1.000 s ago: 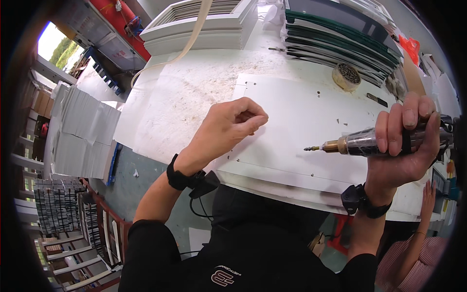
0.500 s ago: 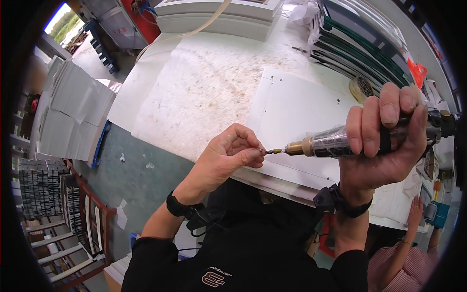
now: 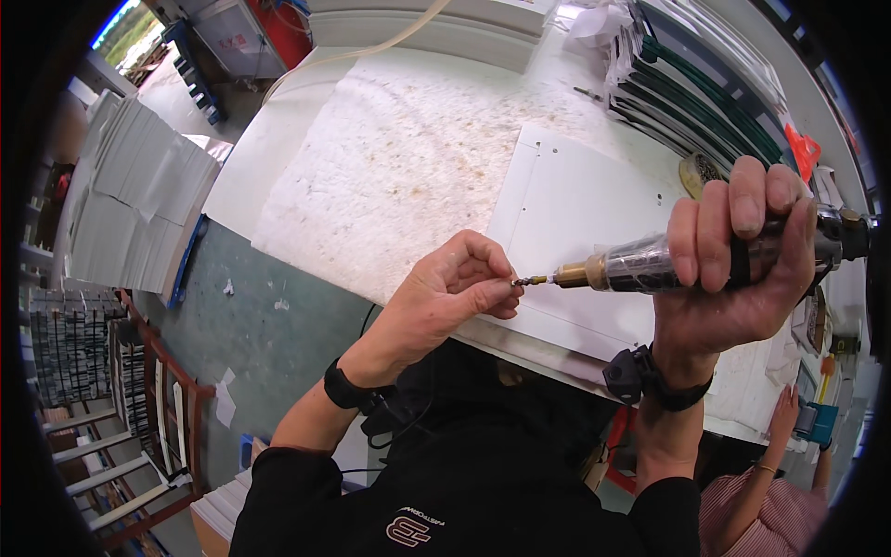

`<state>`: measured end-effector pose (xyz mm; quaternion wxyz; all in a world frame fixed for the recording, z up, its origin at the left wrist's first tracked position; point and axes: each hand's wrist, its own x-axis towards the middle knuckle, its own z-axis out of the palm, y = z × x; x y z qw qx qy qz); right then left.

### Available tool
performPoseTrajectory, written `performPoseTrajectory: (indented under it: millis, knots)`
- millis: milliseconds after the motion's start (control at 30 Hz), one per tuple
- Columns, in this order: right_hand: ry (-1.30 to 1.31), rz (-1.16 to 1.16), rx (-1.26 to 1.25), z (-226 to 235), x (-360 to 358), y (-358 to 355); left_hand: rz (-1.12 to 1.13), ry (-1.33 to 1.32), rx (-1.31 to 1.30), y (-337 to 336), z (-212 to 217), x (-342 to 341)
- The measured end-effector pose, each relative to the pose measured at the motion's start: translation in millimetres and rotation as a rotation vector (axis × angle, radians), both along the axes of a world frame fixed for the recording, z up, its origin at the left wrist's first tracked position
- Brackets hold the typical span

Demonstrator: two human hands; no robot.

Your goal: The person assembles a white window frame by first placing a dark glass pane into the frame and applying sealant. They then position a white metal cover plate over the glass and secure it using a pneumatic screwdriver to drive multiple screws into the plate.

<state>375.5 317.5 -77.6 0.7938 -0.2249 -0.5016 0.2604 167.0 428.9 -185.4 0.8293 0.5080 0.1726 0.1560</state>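
In my right hand (image 3: 742, 251) is an air screwdriver (image 3: 640, 264), its barrel wrapped in clear film, held level with the bit (image 3: 538, 279) pointing left. The fingers curl over its body. My left hand (image 3: 464, 283) pinches a small metal screw (image 3: 516, 282) between thumb and forefinger at the end of the bit. Fingertips partly hide the screw. Both hands are above the near edge of a flat white panel (image 3: 575, 213) with small holes, which lies on the worktable (image 3: 371, 158).
A round tin (image 3: 698, 174) of small dark pieces stands beyond the panel, beside stacked dark-green-edged frames (image 3: 701, 102). White frames (image 3: 427, 32) and a pale hose (image 3: 390, 45) lie at the far side. Stacked white sheets (image 3: 139, 190) stand left. Another person's arm (image 3: 778, 427) is at lower right.
The view has shifted slightly, so the panel and table appear a little further right. My hands keep the same hold, with the bit still meeting the screw.
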Motion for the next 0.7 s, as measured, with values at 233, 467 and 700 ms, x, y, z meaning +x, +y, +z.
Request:
performPoseTrajectory:
  millis: [233, 467, 700]
  knots:
    - [-0.052, 0.040, -0.052, 0.9, -3.4, 11.0, 0.113, 0.034, 0.319, -6.7, -5.6, -0.6]
    - [-0.300, -0.023, -0.228, -4.7, -21.8, 31.7, 0.267, 0.106, 0.986, -6.1, -9.3, -0.3]
    - [-0.440, -0.069, -0.292, -2.7, -27.8, 39.0, 0.251, 0.098, 0.996, -2.4, -13.3, -2.3]
